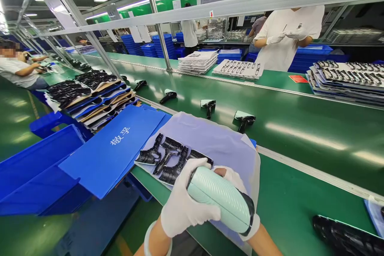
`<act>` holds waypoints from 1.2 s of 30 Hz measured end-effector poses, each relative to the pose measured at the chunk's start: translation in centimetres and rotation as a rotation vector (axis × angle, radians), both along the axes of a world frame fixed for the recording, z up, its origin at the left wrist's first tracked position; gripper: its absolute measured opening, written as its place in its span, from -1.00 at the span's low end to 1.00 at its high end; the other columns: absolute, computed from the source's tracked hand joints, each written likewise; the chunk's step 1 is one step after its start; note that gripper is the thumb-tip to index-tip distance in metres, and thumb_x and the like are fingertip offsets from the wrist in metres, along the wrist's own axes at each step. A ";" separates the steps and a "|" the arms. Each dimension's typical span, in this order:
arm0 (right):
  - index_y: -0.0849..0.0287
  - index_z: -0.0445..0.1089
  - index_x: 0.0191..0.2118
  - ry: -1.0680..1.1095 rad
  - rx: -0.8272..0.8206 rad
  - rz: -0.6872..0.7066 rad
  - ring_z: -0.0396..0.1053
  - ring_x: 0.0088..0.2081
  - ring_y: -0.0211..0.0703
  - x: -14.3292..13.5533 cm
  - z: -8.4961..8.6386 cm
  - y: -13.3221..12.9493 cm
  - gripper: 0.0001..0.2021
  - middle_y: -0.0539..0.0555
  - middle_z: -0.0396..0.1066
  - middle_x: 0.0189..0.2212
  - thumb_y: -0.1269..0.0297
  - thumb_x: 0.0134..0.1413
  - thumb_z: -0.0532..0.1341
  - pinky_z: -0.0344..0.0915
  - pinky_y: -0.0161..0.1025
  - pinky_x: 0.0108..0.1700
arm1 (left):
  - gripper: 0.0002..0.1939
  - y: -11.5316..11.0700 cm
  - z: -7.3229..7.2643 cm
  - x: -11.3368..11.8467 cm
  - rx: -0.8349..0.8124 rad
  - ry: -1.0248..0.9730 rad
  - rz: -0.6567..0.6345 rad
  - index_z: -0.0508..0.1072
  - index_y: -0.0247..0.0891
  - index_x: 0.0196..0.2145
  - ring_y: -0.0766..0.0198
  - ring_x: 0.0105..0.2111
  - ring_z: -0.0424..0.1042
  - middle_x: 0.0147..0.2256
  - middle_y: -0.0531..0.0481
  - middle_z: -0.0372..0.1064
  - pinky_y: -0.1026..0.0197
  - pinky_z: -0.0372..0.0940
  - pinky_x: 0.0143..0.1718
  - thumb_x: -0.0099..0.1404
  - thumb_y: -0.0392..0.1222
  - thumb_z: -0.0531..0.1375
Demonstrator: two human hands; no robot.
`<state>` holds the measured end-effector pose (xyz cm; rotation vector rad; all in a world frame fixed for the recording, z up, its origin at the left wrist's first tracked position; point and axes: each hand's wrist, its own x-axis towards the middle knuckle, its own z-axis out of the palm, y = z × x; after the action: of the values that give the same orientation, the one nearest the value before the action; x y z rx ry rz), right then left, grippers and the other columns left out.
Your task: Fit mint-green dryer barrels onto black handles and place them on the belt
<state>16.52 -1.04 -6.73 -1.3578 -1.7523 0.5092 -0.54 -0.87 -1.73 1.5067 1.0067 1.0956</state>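
Note:
Both my gloved hands hold a mint-green, finely ribbed hair dryer housing point(219, 192) with a black rim at its near right end. My left hand point(186, 204) wraps round the far left end, thumb along the near side. Behind and under the body, my right hand point(234, 178) grips it, mostly hidden, so its handle does not show. Just beyond my left hand, several black half-shells point(172, 156) with handle shapes lie on a pale lilac sheet point(222, 140). One black shell point(199, 156) is partly covered by my left fingers.
Mint-and-black dryer housings point(208, 106) lie spaced along the green conveyor belt point(288, 124). To the left are a blue plastic board point(120, 140), blue bins point(39, 168) and stacked black parts point(96, 96). Black parts point(345, 234) lie at lower right. A co-worker point(285, 36) stands across the belt.

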 end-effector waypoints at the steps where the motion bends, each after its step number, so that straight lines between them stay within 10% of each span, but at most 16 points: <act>1: 0.11 0.31 -0.39 -0.014 0.026 0.003 0.36 -0.38 -0.17 0.1 0.5 0.2 -0.83 -0.01 0.37 -0.45 0.17 0.14 0.09 0.36 -0.21 -0.34 | -0.05 0.0 0.0 0.0 0.001 0.004 -0.002 0.33 -0.01 0.14 -0.13 0.05 0.36 0.02 -0.10 0.33 -0.05 0.33 0.01 -0.18 0.34 0.44; 6: 0.09 0.32 -0.41 -0.194 0.324 -0.071 0.39 -0.38 -0.13 1.0 2.2 1.5 -0.80 0.04 0.42 -0.45 0.42 0.11 -0.01 0.36 -0.18 -0.32 | -0.03 0.1 0.3 -0.2 0.031 0.047 -0.011 0.32 0.02 0.14 -0.12 0.04 0.37 0.02 -0.07 0.35 -0.06 0.31 0.03 -0.21 0.31 0.47; 11: 0.10 0.43 -0.19 -0.329 0.442 -0.268 0.42 0.01 0.01 1.6 0.3 2.0 -0.75 0.11 0.52 -0.15 0.42 0.26 0.01 0.30 0.08 0.13 | 0.00 0.3 0.7 -0.3 0.008 0.069 -0.054 0.32 0.01 0.15 -0.13 0.06 0.35 0.04 -0.07 0.35 -0.08 0.29 0.07 -0.25 0.26 0.50; 18: 0.06 0.40 -0.04 -0.354 0.526 -0.354 0.43 -0.02 0.05 2.4 1.3 2.6 -0.80 0.12 0.50 -0.17 0.31 0.27 0.12 0.33 0.08 0.08 | -0.04 0.2 1.8 -0.4 -0.080 0.081 -0.062 0.35 0.01 0.12 -0.12 0.07 0.33 0.05 -0.04 0.35 -0.04 0.27 0.10 -0.25 0.09 0.55; 27: 0.14 0.26 -0.06 -0.592 0.793 -0.334 0.41 -0.07 0.03 2.4 4.4 2.4 -0.73 0.13 0.50 -0.25 0.49 0.15 0.26 0.33 0.13 0.05 | -0.61 0.2 1.0 -0.2 -0.043 0.016 -0.034 0.37 -0.01 0.11 0.04 0.06 0.36 0.05 -0.03 0.40 0.05 0.23 0.10 0.39 0.11 0.12; 36: 0.01 0.28 -0.22 -0.637 0.908 -0.306 0.33 0.04 0.01 2.5 5.3 2.3 -0.68 0.08 0.43 -0.13 0.53 -0.01 0.34 0.29 0.19 0.05 | -0.19 0.6 1.6 -0.5 -0.142 0.028 -0.038 0.34 -0.05 0.15 -0.09 0.11 0.32 0.09 -0.07 0.33 -0.01 0.22 0.14 -0.03 0.15 0.47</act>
<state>18.98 1.25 -1.38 -1.1023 -1.8232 -0.8937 -1.04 -0.29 -0.10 1.4240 1.0484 0.9584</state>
